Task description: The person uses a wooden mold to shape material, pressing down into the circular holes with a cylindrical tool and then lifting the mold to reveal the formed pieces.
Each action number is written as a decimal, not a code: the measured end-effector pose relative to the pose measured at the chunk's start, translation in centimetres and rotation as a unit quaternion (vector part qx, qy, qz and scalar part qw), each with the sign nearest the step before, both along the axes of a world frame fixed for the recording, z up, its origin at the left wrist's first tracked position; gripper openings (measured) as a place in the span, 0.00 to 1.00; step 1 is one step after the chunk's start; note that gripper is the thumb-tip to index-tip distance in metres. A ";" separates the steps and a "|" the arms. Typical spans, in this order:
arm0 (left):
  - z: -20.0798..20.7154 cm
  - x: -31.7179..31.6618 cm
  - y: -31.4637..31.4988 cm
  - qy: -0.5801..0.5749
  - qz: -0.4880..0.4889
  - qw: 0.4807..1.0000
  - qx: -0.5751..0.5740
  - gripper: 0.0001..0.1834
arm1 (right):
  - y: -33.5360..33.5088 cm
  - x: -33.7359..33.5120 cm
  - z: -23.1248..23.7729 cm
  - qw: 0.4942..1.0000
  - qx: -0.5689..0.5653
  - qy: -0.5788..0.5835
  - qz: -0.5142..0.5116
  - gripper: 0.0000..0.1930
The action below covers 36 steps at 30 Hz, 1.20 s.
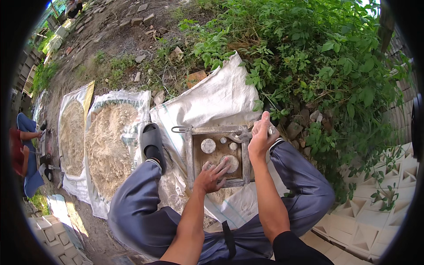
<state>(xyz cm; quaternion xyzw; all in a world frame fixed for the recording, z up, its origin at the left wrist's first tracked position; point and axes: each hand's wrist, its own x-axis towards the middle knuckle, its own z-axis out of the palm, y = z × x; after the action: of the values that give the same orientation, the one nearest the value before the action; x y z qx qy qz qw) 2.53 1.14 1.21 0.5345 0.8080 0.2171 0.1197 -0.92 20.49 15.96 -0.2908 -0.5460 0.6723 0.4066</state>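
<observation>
Between my legs lies a grey, dusty rectangular frame (190, 154) with a loop handle at its upper left corner. Brown sandy material covers its inside, along with a large pale disc (208, 145), another large disc (232, 163) and two small round pieces (233, 145). My left hand (212, 177) rests on the lower large disc and the frame's near side, fingers spread. My right hand (261, 138) is closed at the frame's right edge, thumb up, round a greyish tool. Most of that tool is hidden by the hand, so its kind is unclear.
White woven sacking (212, 104) lies under the frame. To the left, two sacks bear heaps of pale sand (108, 145). Leafy plants (318, 57) and stones border the right. Pale patterned blocks (362, 221) stand at lower right. Another person in red (18, 152) sits far left.
</observation>
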 end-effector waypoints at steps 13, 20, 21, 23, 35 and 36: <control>-0.1 0.0 0.3 -0.020 -0.009 1.000 -0.013 0.36 | 0.1 -1.3 -2.1 0.952 0.289 -0.054 0.085 0.19; -0.2 -0.3 0.1 -0.001 -0.006 1.000 0.002 0.36 | -1.4 -1.7 0.1 0.975 0.202 0.015 0.089 0.19; -0.2 -0.3 0.5 0.003 -0.007 1.000 0.006 0.36 | -1.3 -2.3 -0.6 0.964 0.235 -0.008 0.127 0.19; -0.3 0.3 0.6 -0.004 -0.009 1.000 0.007 0.36 | -0.8 -2.6 -1.5 0.940 0.302 -0.049 0.153 0.19; -0.1 0.2 0.0 -0.043 0.001 0.998 0.047 0.30 | -5.0 -4.5 -3.2 0.946 0.281 0.018 0.158 0.19; -0.2 0.1 -0.1 -0.030 0.012 0.998 0.047 0.28 | -5.4 -5.0 -2.4 0.944 0.260 0.007 0.203 0.19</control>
<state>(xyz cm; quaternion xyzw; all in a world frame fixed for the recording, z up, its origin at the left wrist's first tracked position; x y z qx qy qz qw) 2.58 1.06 1.01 0.5232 0.7990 0.2726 0.1159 -5.97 15.05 13.54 -0.0530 -0.7467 0.5770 0.3267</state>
